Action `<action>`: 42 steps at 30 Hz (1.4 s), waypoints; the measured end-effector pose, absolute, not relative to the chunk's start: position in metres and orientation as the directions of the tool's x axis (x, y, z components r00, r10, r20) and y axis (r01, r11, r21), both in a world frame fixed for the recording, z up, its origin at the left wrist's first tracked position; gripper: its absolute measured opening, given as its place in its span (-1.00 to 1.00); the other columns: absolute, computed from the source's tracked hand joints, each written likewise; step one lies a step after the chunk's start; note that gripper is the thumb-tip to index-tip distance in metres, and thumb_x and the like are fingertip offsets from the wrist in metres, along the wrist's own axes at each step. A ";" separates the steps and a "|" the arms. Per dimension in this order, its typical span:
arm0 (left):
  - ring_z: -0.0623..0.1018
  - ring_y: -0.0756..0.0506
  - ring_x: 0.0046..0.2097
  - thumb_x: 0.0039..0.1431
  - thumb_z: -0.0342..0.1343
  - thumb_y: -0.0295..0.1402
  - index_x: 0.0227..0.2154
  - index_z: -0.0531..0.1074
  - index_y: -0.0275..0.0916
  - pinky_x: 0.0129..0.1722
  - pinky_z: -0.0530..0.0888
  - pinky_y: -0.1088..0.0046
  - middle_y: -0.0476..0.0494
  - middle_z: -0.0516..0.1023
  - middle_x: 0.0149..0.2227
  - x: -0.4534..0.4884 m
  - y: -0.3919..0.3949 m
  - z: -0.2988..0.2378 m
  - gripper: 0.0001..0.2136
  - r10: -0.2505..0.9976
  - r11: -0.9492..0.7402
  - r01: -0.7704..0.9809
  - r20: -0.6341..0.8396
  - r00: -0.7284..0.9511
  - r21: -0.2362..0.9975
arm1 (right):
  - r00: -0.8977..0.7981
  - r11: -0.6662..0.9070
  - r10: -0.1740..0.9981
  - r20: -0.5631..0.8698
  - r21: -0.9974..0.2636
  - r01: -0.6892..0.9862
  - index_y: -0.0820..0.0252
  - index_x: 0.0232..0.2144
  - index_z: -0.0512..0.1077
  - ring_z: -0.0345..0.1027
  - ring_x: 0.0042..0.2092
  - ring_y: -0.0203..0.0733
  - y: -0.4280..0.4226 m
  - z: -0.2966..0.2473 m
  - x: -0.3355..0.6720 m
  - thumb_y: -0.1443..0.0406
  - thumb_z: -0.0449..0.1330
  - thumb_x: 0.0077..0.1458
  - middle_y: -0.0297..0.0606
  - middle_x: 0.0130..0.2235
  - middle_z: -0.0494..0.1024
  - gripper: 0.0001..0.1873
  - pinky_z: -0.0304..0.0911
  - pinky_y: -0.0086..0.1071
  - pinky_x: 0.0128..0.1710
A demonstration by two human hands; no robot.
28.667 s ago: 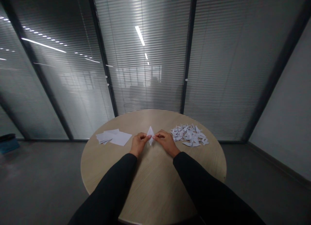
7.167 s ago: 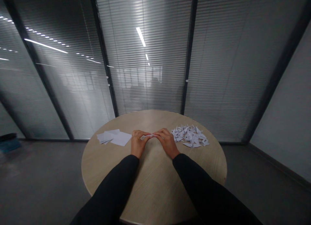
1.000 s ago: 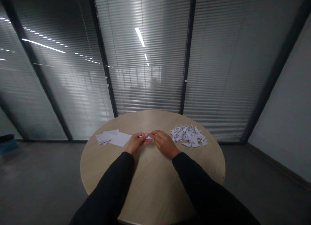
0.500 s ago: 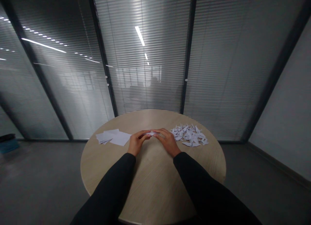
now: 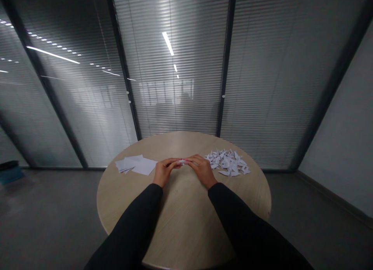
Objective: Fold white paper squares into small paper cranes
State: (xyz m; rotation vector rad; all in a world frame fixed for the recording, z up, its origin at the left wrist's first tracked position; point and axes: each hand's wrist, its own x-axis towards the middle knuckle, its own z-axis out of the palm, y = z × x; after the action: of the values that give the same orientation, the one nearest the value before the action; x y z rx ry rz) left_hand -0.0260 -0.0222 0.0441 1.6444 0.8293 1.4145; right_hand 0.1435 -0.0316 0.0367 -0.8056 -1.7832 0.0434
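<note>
My left hand [image 5: 163, 171] and my right hand [image 5: 200, 169] meet over the middle of a round wooden table [image 5: 180, 215]. Both pinch a small folded white paper piece [image 5: 182, 161] between their fingertips, and most of it is hidden by the fingers. A loose stack of flat white paper sheets [image 5: 135, 164] lies to the left of my left hand. A heap of several small folded white paper pieces [image 5: 227, 162] lies to the right of my right hand. Both arms wear black sleeves.
Glass partition walls with closed blinds [image 5: 175, 67] stand behind the table. Grey floor surrounds the table, and a dark blue object [image 5: 10, 172] sits on the floor at far left.
Over the last second the hands drew a little closer and the paper piece shows less between the fingers. Long before, the paper was a larger pointed shape held upright.
</note>
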 end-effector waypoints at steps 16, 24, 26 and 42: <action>0.57 -0.08 -0.38 -0.03 0.16 -0.23 -0.38 0.54 -0.32 -0.28 0.52 0.42 -0.15 0.59 -0.35 -0.025 -0.024 0.044 -0.76 0.859 -0.496 -0.003 0.491 0.144 0.868 | -0.080 0.769 0.556 0.827 -0.476 0.428 0.16 -0.41 0.54 0.43 -0.32 -0.19 -0.033 0.040 0.140 0.23 0.19 0.04 -0.22 -0.39 0.57 -0.84 0.34 -0.32 -0.27; 0.56 -0.06 -0.39 -0.01 0.14 -0.21 -0.37 0.53 -0.29 -0.34 0.50 0.47 -0.13 0.59 -0.38 -0.024 -0.024 0.042 -0.76 0.844 -0.531 0.078 0.520 0.130 0.844 | -0.021 0.743 0.596 0.803 -0.541 0.395 0.18 -0.45 0.53 0.44 -0.33 -0.20 -0.033 0.040 0.137 0.23 0.22 -0.01 -0.22 -0.40 0.56 -0.85 0.34 -0.35 -0.28; 0.56 -0.06 -0.41 -0.01 0.15 -0.20 -0.37 0.52 -0.28 -0.37 0.48 0.50 -0.12 0.59 -0.42 -0.023 -0.025 0.043 -0.76 0.841 -0.539 0.121 0.527 0.124 0.833 | 0.002 0.724 0.619 0.785 -0.572 0.384 0.19 -0.46 0.52 0.44 -0.34 -0.21 -0.034 0.041 0.136 0.23 0.22 -0.03 -0.22 -0.40 0.56 -0.86 0.34 -0.36 -0.28; 0.54 -0.08 -0.31 -0.09 0.21 -0.20 -0.42 0.54 -0.24 -0.28 0.45 0.47 -0.12 0.59 -0.36 -0.024 -0.022 0.041 -0.78 0.837 -0.546 0.157 0.530 0.136 0.823 | -0.051 0.702 0.649 0.759 -0.571 0.425 0.19 -0.45 0.50 0.44 -0.33 -0.21 -0.033 0.037 0.137 0.30 0.19 -0.02 -0.25 -0.41 0.56 -0.90 0.32 -0.37 -0.28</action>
State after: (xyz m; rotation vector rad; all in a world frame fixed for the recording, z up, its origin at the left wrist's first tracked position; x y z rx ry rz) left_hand -0.0238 -0.0217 0.0405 1.8147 0.9558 1.4495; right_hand 0.1372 -0.0335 0.0372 -0.8740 -1.6806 0.2256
